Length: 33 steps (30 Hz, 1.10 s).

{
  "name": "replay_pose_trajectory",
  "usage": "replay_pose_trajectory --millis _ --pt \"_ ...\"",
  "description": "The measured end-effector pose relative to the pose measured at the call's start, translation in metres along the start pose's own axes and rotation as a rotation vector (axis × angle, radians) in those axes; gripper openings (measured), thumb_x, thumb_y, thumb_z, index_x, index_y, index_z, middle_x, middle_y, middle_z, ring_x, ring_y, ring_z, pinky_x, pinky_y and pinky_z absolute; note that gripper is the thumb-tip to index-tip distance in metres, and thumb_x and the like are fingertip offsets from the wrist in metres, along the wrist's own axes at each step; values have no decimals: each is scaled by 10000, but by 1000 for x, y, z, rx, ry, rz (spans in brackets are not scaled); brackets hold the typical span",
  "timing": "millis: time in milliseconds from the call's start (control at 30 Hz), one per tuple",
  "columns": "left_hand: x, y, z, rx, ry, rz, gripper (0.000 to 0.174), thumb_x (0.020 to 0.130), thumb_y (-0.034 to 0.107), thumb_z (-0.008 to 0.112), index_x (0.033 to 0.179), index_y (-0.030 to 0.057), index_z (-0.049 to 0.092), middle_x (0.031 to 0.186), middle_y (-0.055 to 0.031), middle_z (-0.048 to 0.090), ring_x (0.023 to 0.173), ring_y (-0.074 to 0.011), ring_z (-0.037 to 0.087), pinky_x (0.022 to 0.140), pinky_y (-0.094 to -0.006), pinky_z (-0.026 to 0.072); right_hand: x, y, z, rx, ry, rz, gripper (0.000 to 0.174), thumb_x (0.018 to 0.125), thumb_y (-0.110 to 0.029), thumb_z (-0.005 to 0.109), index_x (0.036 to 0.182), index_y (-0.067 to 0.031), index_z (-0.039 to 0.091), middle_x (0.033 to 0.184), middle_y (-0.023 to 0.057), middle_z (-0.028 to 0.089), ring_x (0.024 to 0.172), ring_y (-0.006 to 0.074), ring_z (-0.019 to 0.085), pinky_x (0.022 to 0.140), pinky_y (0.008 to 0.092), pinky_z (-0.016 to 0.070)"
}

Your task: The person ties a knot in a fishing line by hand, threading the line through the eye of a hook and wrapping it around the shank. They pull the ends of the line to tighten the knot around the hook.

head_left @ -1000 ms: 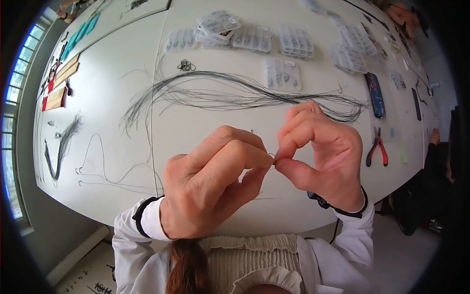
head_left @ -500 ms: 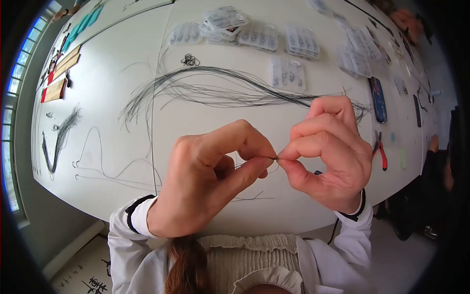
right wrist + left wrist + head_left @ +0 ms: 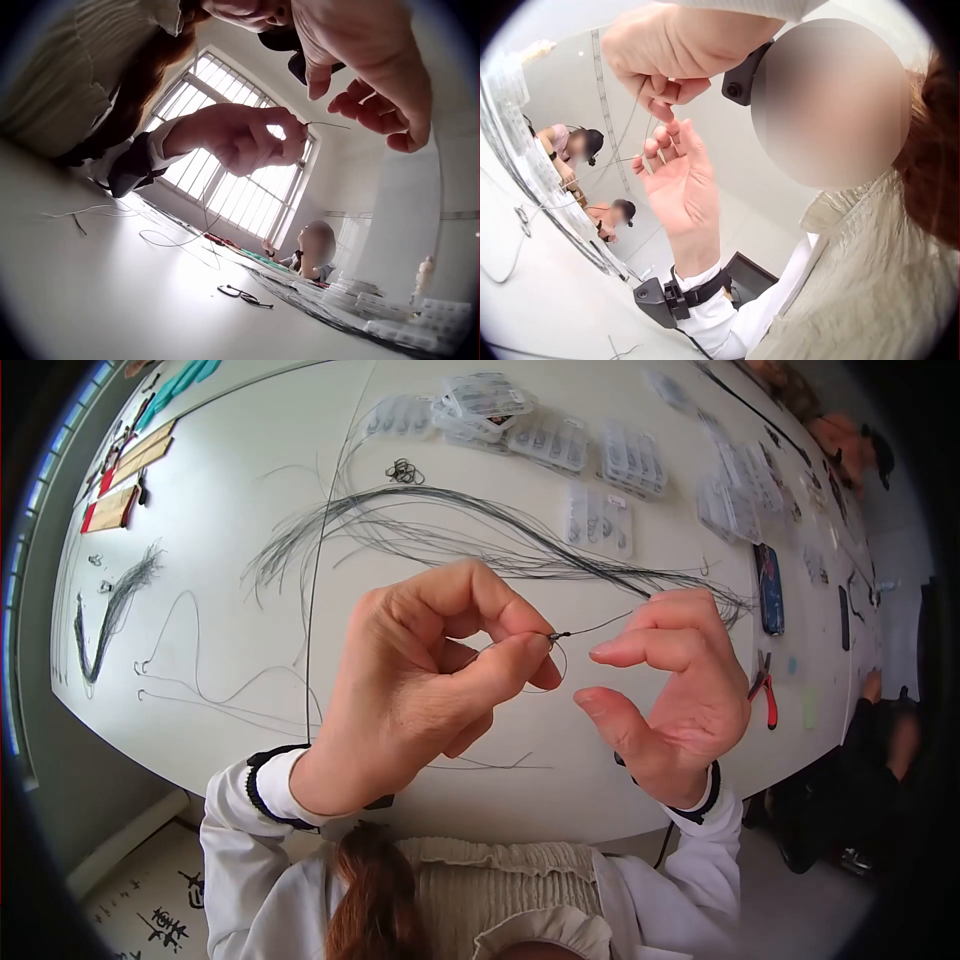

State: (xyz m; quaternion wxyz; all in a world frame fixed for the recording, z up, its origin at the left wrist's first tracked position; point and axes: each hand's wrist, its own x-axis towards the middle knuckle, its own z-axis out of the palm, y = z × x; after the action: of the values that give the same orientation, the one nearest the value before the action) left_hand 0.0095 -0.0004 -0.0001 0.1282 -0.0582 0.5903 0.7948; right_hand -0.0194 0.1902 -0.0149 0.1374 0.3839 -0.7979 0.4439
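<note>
In the head view my left hand (image 3: pixel 420 670) pinches a thin dark line (image 3: pixel 600 624) between thumb and index finger, right by a small dark knot (image 3: pixel 560 635). A loose loop of the line hangs below those fingertips. The line's free end runs rightward from the knot toward my right hand (image 3: pixel 685 690). That hand is held up beside it, thumb and index finger spread apart, the other fingers loosely bent. In the right wrist view the line end (image 3: pixel 330 124) sticks out from the left fingertips toward the right fingers.
A long bundle of dark strands (image 3: pixel 275 552) lies across the table beyond the hands. Behind it are black rings (image 3: pixel 404 472) and clear plastic boxes (image 3: pixel 600 525). Red-handled pliers (image 3: pixel 770 705) and a dark blue case (image 3: pixel 768 590) lie right; small hooks (image 3: pixel 143 667) on lines lie left.
My right thumb and index finger have let go of the line beside the left fingertips and spread apart. The knot and the line's end now show. The left hand still pinches the line.
</note>
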Motion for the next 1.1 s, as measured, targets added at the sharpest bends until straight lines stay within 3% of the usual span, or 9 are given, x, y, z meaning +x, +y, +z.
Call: replay_pose_trajectory --millis 100,167,233,300,367,400,467,733,1100 --pt "2 -2 -2 -37 -15 -24 86 819 70 548 769 21 497 695 -92 617 364 3 297 318 -158 204 6 -1 15 79 41 161 340 571 -119 805 844 -29 623 803 61 612 781 203 550 650 294 445" --pt "2 -2 -3 -42 -22 -27 83 821 70 543 770 24 496 696 -92 618 361 4 292 318 -159 198 7 -1 20 211 100 210 264 599 -96 789 795 -24 627 763 51 612 759 196 555 637 299 440" --pt "2 1 -2 -72 -5 -66 69 815 51 546 773 26 497 696 -93 617 359 7 294 318 -155 199 5 -2 16 257 -121 255 170 633 -57 759 735 -26 626 723 42 614 710 190 556 627 302 434" --pt "2 1 -2 -61 11 -33 61 812 41 546 775 27 499 698 -95 617 357 6 301 315 -154 199 3 -7 15 196 -121 314 155 617 -15 744 721 -37 631 681 13 597 648 178 544 592 293 415" --pt "2 -1 -1 -53 30 -3 55 809 31 546 777 29 501 700 -96 617 356 6 309 312 -153 198 2 -7 15 -91 -13 -19 170 581 -49 734 712 -52 625 658 4 550 616 152 527 551 282 377" --pt "2 -3 -1 -36 42 28 54 806 14 546 777 23 501 700 -96 615 359 2 330 309 -154 217 2 -7 15 -89 -16 -19 170 581 -49 734 712 -52 625 658 4 550 616 152 527 551 282 377" --pt "0 -3 0 -20 54 59 55 803 -2 546 778 17 501 701 -96 612 363 -2 351 307 -155 236 1 -9 15 -381 10 -281 157 566 -72 695 701 -76 615 646 -11 494 611 124 511 548 270 346" --pt "-8 -6 2 416 56 332 114 745 -137 525 774 -27 514 717 -70 547 479 -41 484 395 -171 375 0 -22 9 -666 51 -451 100 581 -37 566 642 -113 589 673 -21 464 674 106 528 606 305 341" --pt "-7 -10 0 499 56 407 127 726 -137 527 762 -18 504 713 -45 508 615 -66 532 520 -175 423 -2 -24 8 -655 22 -482 91 587 -53 560 647 -111 595 670 -24 463 681 106 528 646 311 360"
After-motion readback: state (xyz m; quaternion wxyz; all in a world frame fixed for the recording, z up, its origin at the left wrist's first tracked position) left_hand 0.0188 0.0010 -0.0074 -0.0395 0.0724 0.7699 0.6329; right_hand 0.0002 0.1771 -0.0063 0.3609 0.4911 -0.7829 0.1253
